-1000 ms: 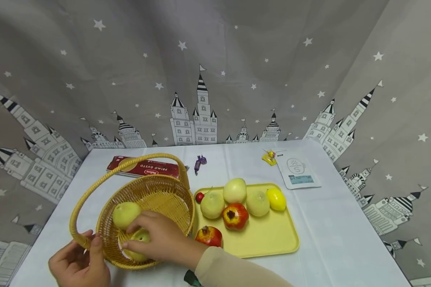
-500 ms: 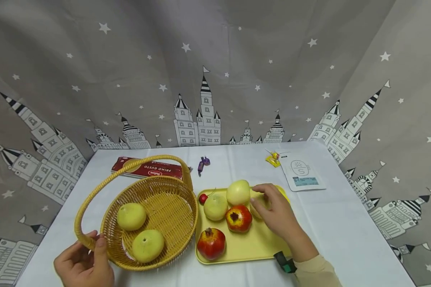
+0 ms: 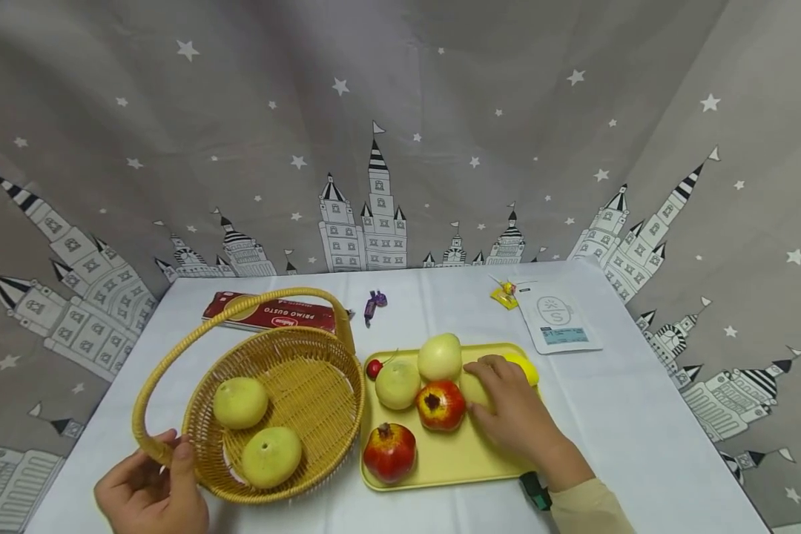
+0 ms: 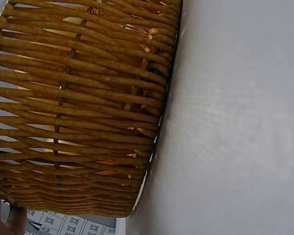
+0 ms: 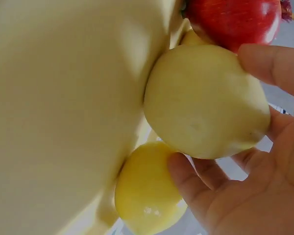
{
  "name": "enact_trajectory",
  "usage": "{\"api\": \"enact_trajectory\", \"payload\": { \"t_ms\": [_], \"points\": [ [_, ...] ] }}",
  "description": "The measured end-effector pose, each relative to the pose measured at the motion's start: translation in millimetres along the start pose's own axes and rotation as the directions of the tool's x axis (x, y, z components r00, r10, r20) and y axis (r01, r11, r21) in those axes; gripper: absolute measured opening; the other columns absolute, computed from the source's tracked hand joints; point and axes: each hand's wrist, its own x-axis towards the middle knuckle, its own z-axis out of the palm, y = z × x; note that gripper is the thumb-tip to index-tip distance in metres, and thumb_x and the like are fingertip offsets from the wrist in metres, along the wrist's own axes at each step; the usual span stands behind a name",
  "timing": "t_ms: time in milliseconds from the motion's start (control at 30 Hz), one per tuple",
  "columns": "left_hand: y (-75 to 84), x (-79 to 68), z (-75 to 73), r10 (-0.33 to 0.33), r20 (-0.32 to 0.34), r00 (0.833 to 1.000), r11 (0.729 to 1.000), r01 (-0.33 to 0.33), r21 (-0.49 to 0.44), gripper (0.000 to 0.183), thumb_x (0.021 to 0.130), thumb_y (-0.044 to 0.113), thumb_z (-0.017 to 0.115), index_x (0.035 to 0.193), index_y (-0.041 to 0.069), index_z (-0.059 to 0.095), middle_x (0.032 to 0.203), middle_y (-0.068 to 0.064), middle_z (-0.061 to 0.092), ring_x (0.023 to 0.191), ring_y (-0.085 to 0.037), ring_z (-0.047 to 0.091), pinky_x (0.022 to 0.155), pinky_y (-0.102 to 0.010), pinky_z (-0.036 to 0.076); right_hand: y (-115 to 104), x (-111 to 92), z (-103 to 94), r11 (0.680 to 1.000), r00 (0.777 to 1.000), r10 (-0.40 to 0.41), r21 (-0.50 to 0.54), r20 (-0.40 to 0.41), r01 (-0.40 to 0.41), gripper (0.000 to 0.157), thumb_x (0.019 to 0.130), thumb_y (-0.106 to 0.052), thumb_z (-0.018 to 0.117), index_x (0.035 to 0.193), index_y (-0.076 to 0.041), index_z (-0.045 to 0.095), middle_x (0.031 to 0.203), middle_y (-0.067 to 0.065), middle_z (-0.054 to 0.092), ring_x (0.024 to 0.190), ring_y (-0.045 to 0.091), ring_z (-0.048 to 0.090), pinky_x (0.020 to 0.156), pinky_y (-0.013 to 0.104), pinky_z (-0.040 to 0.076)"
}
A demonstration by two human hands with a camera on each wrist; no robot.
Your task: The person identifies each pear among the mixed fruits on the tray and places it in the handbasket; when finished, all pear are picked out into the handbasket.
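Note:
My left hand grips the foot of the handle of a wicker basket, thumb and fingers around it. Two round pale yellow-green fruits, the far one and the near one, lie in the basket. Over the yellow tray, my right hand has thumb and fingers around another round pale yellow-green fruit. A fingertip lies against the lemon beside it. Two pomegranates, two more pale round fruits and a cherry share the tray. The left wrist view shows mostly basket weave.
Behind the basket lies a red packet. Purple wrapped candy sits at the back middle. A yellow-wrapped candy and a white pouch are at the back right. A castle-print curtain hangs behind the white-covered table.
My right hand has left the near fruit in the basket and moved right to the tray, where its fingers now close around a pale fruit. My left hand stays on the handle.

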Motion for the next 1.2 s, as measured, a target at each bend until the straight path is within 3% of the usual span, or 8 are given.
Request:
{"api": "enact_trajectory", "payload": {
  "t_ms": [167,300,433,700,833,967,1100,1200],
  "points": [
    [0.7,-0.6,-0.6,-0.02,0.004,1.0,1.0,0.02,0.013,0.041,0.095,0.023,0.058,0.132,0.021,0.042,0.115,0.005,0.055,0.104,-0.01,0.057,0.085,-0.013,0.048,2,7,4.5,0.978,0.993,0.088,0.182,0.076,-0.101,0.052,0.085,-0.023,0.071,0.133,-0.022,0.052,0.133,-0.002,0.043,0.115,0.021,0.05,0.101,0.045,0.044],
    [-0.5,0.7,-1.1,-0.02,-0.004,1.0,1.0,0.02,0.01,0.04,0.095,0.023,0.059,0.132,0.021,0.042,0.115,0.005,0.056,0.104,-0.01,0.057,0.084,-0.013,0.047,2,12,14.7,0.911,0.972,0.215,0.34,0.096,-0.235,0.047,0.089,-0.031,0.068,0.132,-0.023,0.05,0.139,-0.001,0.044,0.126,0.024,0.045,0.108,0.05,0.036],
    [-0.4,1.6,-1.2,-0.016,-0.009,1.0,1.0,0.016,-0.001,0.041,0.095,0.02,0.059,0.132,0.018,0.042,0.114,0.006,0.056,0.103,-0.009,0.057,0.084,-0.013,0.047,2,16,23.2,0.857,0.954,0.298,0.429,0.04,-0.285,0.042,0.088,-0.041,0.069,0.122,-0.02,0.057,0.132,0.0,0.052,0.125,0.024,0.046,0.109,0.051,0.034],
    [10.4,-1.7,-0.9,0.01,-0.008,1.0,0.999,-0.01,-0.039,0.04,0.095,0.016,0.058,0.132,0.015,0.042,0.112,0.004,0.056,0.102,-0.01,0.058,0.086,-0.014,0.048,2,20,21.6,0.857,0.939,0.331,0.444,-0.089,-0.26,0.03,0.083,-0.033,0.075,0.106,-0.019,0.064,0.116,-0.002,0.062,0.112,0.02,0.053,0.102,0.044,0.041],
    [4.6,0.3,-0.3,0.02,-0.003,1.0,0.998,-0.02,-0.053,0.041,0.095,0.015,0.059,0.132,0.014,0.042,0.113,0.003,0.057,0.102,-0.011,0.058,0.086,-0.014,0.049,-14,24,5.1,0.858,0.945,0.294,0.475,-0.143,-0.195,0.029,0.081,-0.033,0.078,0.103,-0.02,0.066,0.112,-0.004,0.064,0.106,0.018,0.055,0.092,0.04,0.046],
    [-1.7,1.8,0.1,0.015,-0.001,1.0,0.999,-0.016,-0.048,0.041,0.095,0.016,0.059,0.132,0.015,0.042,0.113,0.003,0.056,0.102,-0.011,0.058,0.085,-0.013,0.049,-51,33,-17.7,0.828,0.968,0.211,0.551,-0.134,-0.104,0.026,0.081,-0.034,0.078,0.1,-0.023,0.067,0.11,-0.008,0.064,0.1,0.016,0.056,0.082,0.037,0.05],
    [-1.7,1.5,0.0,0.021,0.004,1.0,0.999,-0.021,-0.047,0.042,0.095,0.016,0.059,0.132,0.015,0.042,0.113,0.003,0.056,0.102,-0.011,0.059,0.085,-0.013,0.049,-92,48,-27.3,0.79,0.994,0.07,0.613,-0.088,-0.001,0.023,0.081,-0.035,0.078,0.1,-0.028,0.066,0.106,-0.01,0.065,0.09,0.015,0.059,0.073,0.035,0.055],
    [-2.1,1.8,0.3,0.033,0.005,0.999,0.998,-0.032,-0.058,0.042,0.094,0.015,0.06,0.132,0.015,0.042,0.113,0.002,0.057,0.101,-0.012,0.059,0.083,-0.013,0.049,-125,62,-22.9,0.763,0.998,-0.052,0.643,-0.038,0.064,0.023,0.081,-0.036,0.077,0.101,-0.029,0.066,0.103,-0.008,0.065,0.082,0.014,0.059,0.067,0.032,0.056]
  ]
}}
